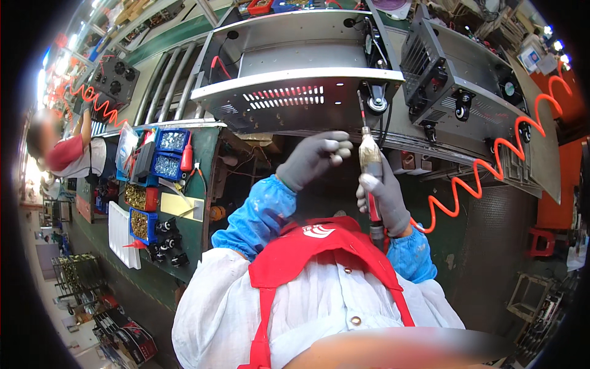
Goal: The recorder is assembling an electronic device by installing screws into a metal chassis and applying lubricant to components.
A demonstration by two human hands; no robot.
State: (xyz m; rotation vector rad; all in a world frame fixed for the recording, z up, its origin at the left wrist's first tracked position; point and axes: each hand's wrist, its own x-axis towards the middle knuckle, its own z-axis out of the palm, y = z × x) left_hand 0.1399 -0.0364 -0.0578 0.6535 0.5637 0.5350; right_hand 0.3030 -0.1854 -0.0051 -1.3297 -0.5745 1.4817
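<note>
My right hand (pixel 384 195), in a grey glove, grips a pneumatic screwdriver (pixel 370 157) upright, its thin bit pointing up at the grey metal chassis (pixel 295 86). My left hand (pixel 313 158), also gloved, is half closed with small screws at the fingertips, held just left of the tool and below the chassis front edge. A black caster wheel (pixel 376 101) sits on the chassis corner right above the tool tip. Blue sleeve covers and a red apron show below.
A second grey chassis (pixel 467 80) with casters stands to the right. An orange coiled air hose (pixel 491 166) runs from the tool. Blue bins of screws (pixel 167 154) and black casters (pixel 166 243) lie on the green bench at left. Another person (pixel 61 150) works far left.
</note>
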